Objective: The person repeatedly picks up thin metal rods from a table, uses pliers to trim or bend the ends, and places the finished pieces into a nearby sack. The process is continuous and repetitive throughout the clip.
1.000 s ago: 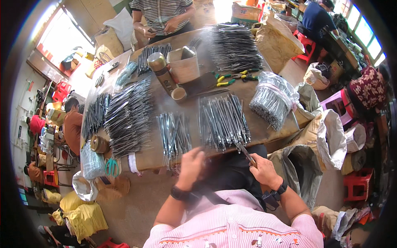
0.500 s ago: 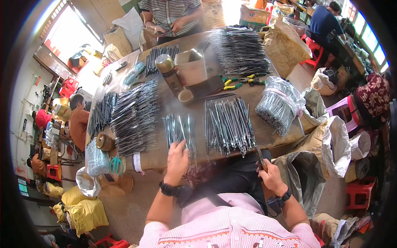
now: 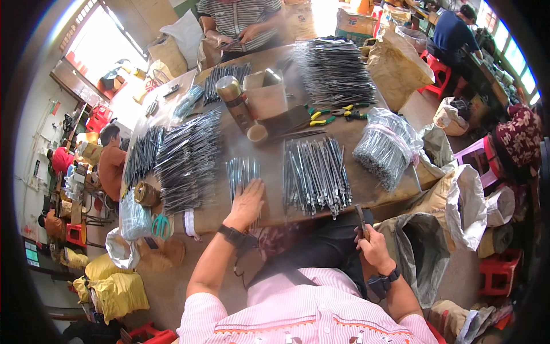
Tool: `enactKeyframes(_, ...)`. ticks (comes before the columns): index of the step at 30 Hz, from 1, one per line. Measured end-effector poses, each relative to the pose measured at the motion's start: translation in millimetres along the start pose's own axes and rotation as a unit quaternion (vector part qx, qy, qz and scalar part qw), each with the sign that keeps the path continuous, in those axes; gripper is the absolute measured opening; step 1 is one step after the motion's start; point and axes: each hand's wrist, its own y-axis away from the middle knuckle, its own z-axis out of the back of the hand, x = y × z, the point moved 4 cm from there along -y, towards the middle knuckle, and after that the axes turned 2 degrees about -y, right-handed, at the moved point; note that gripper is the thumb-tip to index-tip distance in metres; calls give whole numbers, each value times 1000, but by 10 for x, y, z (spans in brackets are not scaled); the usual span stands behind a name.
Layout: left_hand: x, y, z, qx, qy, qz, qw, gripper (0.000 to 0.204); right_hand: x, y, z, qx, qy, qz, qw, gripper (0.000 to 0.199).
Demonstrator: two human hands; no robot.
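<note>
My left hand (image 3: 248, 200) lies with its fingers stretched out over the near end of a small row of thin, shiny metal rods (image 3: 243, 168). Low at the table's front edge, my right hand (image 3: 375, 247) grips a slim dark hand tool (image 3: 360, 217) that points up; its exact kind is hard to make out. Just beyond that tool spreads a wider pile of dark metal rods (image 3: 317, 175). On the other side of my left hand is a taller heap of similar rods (image 3: 188, 157).
A flask (image 3: 234, 100), a plastic bin (image 3: 265, 93) and yellow-handled pliers (image 3: 322, 117) occupy the table's middle. A plastic-wrapped rod bundle (image 3: 385, 146) sits at right, green-handled scissors (image 3: 161, 227) at the left edge. Open sacks (image 3: 421, 252) stand beside my right arm. A person (image 3: 240, 26) works opposite.
My left hand has flattened and turned over the small row of rods, which now looks narrower. My right hand stays nearly in place, still gripping the dark tool.
</note>
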Motion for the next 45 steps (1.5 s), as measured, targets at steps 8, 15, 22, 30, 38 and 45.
enactKeyframes(8,-703,184,227,-7,219,169,961,43,30,-12,-57,-2,-57,9,998,24)
enactKeyframes(15,-593,233,14,10,399,311,862,36,-21,53,-33,6,-83,4,997,25)
enactKeyframes(22,-548,242,4,-58,240,270,930,44,-64,32,30,-56,-211,-54,974,25)
enactKeyframes(30,-625,191,62,-25,281,282,917,44,-87,32,25,-45,-215,-50,974,21)
enactKeyframes(38,-661,287,94,59,746,287,598,20,-231,25,226,-114,-292,-55,948,17)
enactKeyframes(45,-820,553,327,54,915,310,254,16,-509,-93,528,-121,-599,-35,791,25)
